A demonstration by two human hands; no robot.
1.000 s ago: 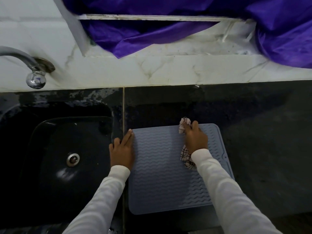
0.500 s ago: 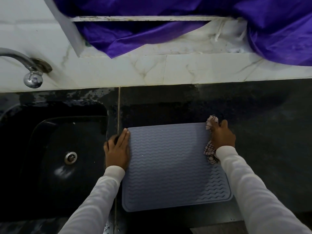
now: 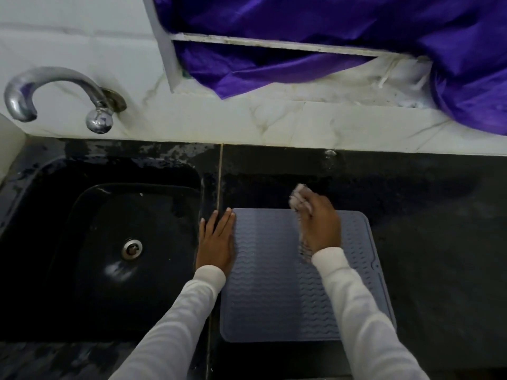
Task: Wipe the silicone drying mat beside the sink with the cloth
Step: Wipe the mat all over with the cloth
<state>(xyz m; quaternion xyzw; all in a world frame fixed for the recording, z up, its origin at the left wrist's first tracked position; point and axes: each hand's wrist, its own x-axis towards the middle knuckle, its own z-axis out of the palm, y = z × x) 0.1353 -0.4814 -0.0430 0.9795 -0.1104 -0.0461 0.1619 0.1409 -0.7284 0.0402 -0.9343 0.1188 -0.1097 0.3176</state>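
Fingers (image 3: 311, 207) round cloth (image 3: 297, 197) on mat (image 3: 274, 283), sink (image 3: 82, 242) alongside.

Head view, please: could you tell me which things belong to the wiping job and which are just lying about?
Job: mat; cloth in right hand; left hand pressing mat's edge.

Lying about: sink; tap; purple fabric; counter.

The grey-blue rectangular silicone drying mat (image 3: 277, 281), ribbed with wavy lines, is being kept flat on the black counter just right of the sink, while the crumpled white checked cloth (image 3: 299, 198), blurred, is being held bunched at its far edge.
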